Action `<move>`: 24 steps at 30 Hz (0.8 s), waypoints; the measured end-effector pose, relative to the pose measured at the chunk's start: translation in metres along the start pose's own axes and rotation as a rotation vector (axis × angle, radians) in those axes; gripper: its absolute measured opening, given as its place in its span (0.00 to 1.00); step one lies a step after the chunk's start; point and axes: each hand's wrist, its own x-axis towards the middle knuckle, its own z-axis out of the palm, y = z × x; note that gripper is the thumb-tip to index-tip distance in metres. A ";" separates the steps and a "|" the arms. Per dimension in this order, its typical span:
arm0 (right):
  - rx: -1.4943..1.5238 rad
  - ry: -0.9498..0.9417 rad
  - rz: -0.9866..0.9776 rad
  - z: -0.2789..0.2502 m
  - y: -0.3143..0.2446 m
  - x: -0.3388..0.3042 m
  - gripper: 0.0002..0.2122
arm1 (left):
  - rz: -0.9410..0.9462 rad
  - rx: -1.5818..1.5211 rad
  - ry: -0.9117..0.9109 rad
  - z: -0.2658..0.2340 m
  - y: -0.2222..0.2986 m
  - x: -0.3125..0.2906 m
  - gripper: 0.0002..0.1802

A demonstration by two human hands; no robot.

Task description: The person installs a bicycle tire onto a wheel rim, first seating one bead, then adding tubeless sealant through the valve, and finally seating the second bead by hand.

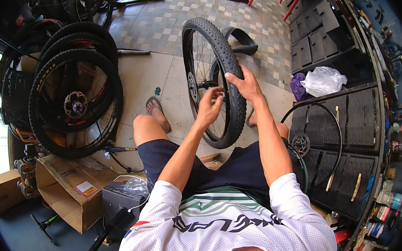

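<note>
Standing upright on the tiled floor (158,76) between the seated person's knees, the knobby-tyred bicycle wheel (214,81) shows its tread edge-on, hub axis running left-right. Right hand (244,86) lies flat over the tyre's near tread, fingers spread wide, pressing rather than gripping. Left hand (210,106) sits just left of the rim, fingers pinched narrow at the spokes or rim; what they hold, if anything, cannot be told. Both hands are level with the hub, and the right one is the one in firm contact. Stacked wheels (74,103) lean well apart at the floor's left edge.
</note>
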 end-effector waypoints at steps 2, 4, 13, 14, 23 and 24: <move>0.021 0.001 -0.031 0.002 -0.001 -0.001 0.28 | -0.080 -0.208 -0.122 0.003 0.000 -0.007 0.26; 0.043 -0.011 -0.038 0.001 -0.004 -0.002 0.28 | -0.152 -0.449 -0.211 0.003 0.007 -0.005 0.29; -0.092 0.062 -0.082 0.010 -0.008 -0.015 0.37 | -0.154 -0.883 0.022 -0.004 0.037 0.051 0.29; -0.138 0.107 -0.091 0.014 -0.008 -0.018 0.38 | -0.144 -0.916 0.063 -0.002 0.038 0.057 0.29; -0.235 0.189 -0.085 0.013 -0.006 -0.012 0.41 | -0.119 -1.010 0.084 0.012 0.032 0.068 0.28; -0.240 0.191 -0.082 0.015 -0.007 -0.012 0.41 | -0.123 -1.018 0.061 0.011 0.034 0.066 0.28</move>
